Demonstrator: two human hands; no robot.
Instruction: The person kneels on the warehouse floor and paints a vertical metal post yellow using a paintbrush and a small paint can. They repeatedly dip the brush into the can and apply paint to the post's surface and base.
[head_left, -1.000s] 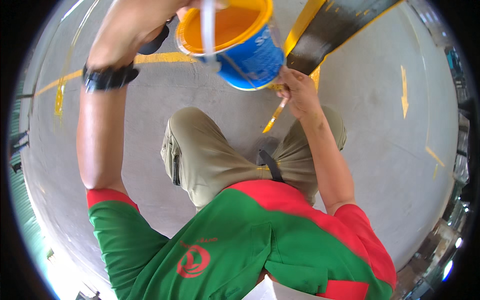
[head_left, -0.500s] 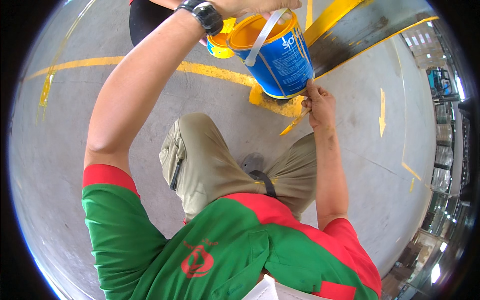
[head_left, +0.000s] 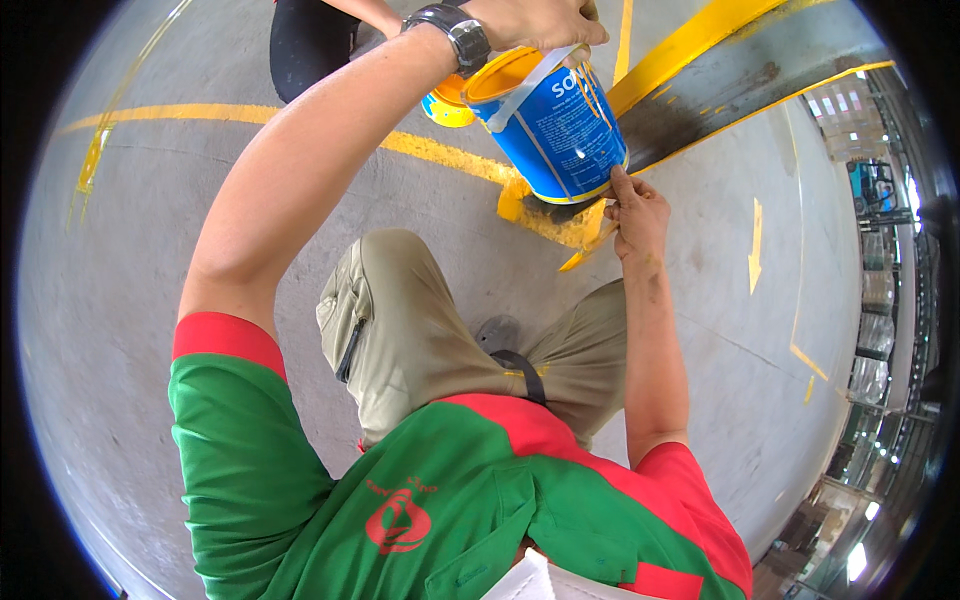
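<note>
A blue paint bucket (head_left: 560, 140), yellow with paint inside, is held tilted ahead of me, its mouth toward the upper left. My left hand (head_left: 535, 22) is closed over its far rim, by the pale handle strap (head_left: 528, 90). The fingertips there are partly hidden. Low on the bucket, my right hand (head_left: 640, 215) pinches the bottom edge. That same hand also has a paintbrush (head_left: 588, 250), its yellow-coated end pointing down and left. A smaller yellow-and-blue tub (head_left: 447, 106) is at the tilted bucket's mouth, partly hidden behind my left wrist.
Another person's arm (head_left: 368, 12) and dark-clothed leg (head_left: 305, 50) are at the top. A yellow-edged steel beam (head_left: 720, 90) runs to the upper right from a yellow-painted foot (head_left: 545, 220). Yellow lines (head_left: 440, 153) mark the grey floor. Stacked goods stand far right.
My left forearm and wrist have shifted right, covering more of the small tub. The bucket has dropped slightly in view, still tilted. My right hand keeps its hold at the base.
</note>
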